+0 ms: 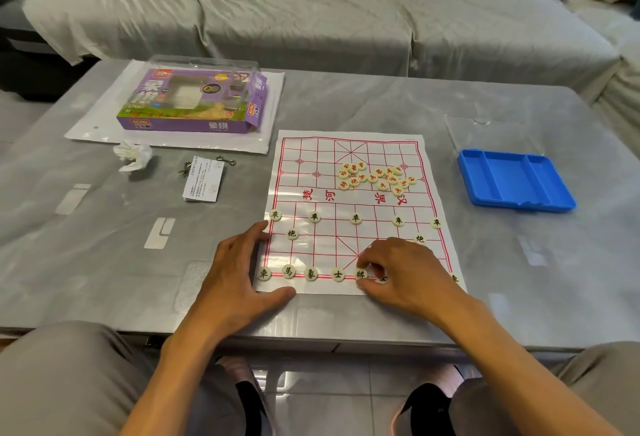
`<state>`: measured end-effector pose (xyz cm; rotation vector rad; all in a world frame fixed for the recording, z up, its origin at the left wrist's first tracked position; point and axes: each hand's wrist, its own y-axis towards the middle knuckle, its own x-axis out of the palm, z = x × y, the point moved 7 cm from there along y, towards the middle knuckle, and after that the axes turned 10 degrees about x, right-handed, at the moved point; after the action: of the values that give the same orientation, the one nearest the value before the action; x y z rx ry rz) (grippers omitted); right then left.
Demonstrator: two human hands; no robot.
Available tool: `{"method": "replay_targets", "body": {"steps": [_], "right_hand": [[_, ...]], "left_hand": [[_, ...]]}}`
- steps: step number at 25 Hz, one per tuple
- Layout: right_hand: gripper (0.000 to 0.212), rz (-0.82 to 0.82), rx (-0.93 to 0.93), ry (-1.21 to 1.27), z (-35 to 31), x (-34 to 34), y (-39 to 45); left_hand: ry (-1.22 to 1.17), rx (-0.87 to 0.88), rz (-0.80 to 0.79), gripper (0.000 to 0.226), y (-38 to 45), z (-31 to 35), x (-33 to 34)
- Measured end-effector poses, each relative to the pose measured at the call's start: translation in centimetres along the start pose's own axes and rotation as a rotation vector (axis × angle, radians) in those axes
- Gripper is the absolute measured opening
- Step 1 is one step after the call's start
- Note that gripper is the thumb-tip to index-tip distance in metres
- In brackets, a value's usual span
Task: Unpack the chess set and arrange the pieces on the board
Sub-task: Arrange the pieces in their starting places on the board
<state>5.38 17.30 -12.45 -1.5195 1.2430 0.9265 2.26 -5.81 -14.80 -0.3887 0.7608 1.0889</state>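
Note:
A white paper chess board (349,200) with red lines lies on the grey table. Black-lettered round pieces stand in rows on its near half; the general piece (361,274) sits in the near row's middle. My right hand (401,272) pinches that general with thumb and fingertips and hides pieces to its right. My left hand (239,269) lies flat, fingers spread, on the board's near left corner. A loose heap of red-lettered pieces (377,177) lies on the far half.
The purple chess box (194,103) under a clear lid rests on a white sheet at far left. A blue plastic tray (516,181) and clear lid (491,134) sit right of the board. A crumpled tissue (133,156), paper slip (204,181) and metal hooks lie left.

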Motion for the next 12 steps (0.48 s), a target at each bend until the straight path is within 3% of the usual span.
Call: {"method": "replay_targets", "body": {"steps": [12], "right_hand": [[0.033, 0.010, 0.008, 0.026, 0.31, 0.00, 0.02]], "left_hand": [[0.002, 0.004, 0.028, 0.099, -0.01, -0.27, 0.02]]}}
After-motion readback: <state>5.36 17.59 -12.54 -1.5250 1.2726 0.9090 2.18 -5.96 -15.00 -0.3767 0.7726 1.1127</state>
